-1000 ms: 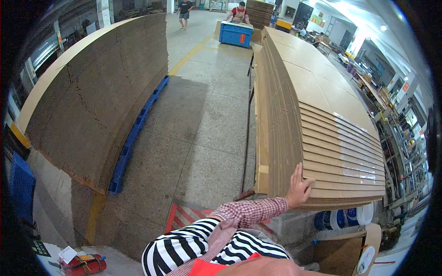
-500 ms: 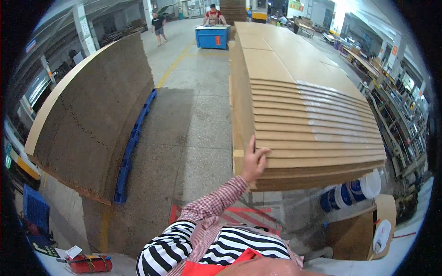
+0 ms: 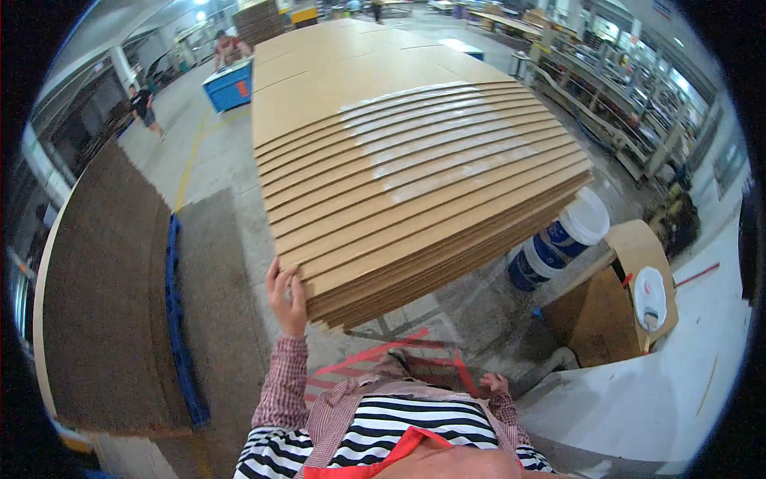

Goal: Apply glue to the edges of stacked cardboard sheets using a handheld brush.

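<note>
We rest our left hand (image 3: 287,305) at the near left corner of the cardboard stack (image 3: 359,231), its fingers (image 3: 274,273) slightly apart; our right hand (image 3: 495,383) hangs beside our striped shirt (image 3: 419,421), and we cannot tell its finger state.

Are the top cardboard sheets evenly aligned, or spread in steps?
Spread in steps: the top cardboard sheets show separate parallel edges, one behind another, near the left hand.

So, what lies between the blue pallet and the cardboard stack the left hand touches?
In the head view, grey floor, darker along the blue pallet, lies between it and the cardboard stack.
</note>
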Demonstrator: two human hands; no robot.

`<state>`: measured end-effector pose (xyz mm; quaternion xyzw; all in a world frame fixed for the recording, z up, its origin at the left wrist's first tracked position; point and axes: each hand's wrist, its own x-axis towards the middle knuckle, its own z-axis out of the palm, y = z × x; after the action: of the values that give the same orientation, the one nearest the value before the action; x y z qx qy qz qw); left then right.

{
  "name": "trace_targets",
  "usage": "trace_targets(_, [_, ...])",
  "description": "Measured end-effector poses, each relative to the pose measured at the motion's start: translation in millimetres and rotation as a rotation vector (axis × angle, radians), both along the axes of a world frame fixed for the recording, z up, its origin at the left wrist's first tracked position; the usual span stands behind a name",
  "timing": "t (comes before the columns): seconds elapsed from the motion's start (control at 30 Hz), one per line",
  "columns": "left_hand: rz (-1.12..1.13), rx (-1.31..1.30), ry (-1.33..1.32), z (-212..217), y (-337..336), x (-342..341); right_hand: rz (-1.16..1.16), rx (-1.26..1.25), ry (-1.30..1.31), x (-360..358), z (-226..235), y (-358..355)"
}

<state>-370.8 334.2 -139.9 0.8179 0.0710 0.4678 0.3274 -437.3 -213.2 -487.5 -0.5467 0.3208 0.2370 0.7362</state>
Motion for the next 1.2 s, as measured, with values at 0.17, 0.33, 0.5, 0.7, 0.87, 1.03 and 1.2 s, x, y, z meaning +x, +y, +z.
trace_targets(0.17, [-0.038, -0.048, -0.016, 4.0, -14.6, 16.9, -0.014, -0.120, -0.093, 91.1, 28.2, 10.8])
trace_targets(0.33, [0.011, -0.234, -0.057, -0.1, -24.6, 24.4, 0.139, -0.813, -0.693, 191.5, 96.3, -18.4])
trace_targets(0.5, [0.051, -0.206, 0.138, 14.9, -19.1, 22.2, -0.335, -0.813, -0.750, 308.6, 190.5, -88.4])
trace_targets(0.7, [0.075, -0.096, 0.429, 66.5, -25.7, 19.4, -0.473, -1.289, -1.026, 434.6, 296.4, -124.4])
trace_targets(0.87, [0.299, -0.266, 0.664, 105.3, -71.8, 56.9, -0.518, -1.631, -1.131, 578.1, 328.9, -197.9])
trace_targets(1.03, [0.797, -0.005, 0.717, 54.9, -68.4, 106.8, -0.216, -1.538, -0.981, 685.6, 357.1, -232.0])
trace_targets(1.2, [1.040, -0.038, 0.709, 23.3, -49.4, 92.9, 0.230, -1.473, -0.715, 704.6, 353.2, -210.2])
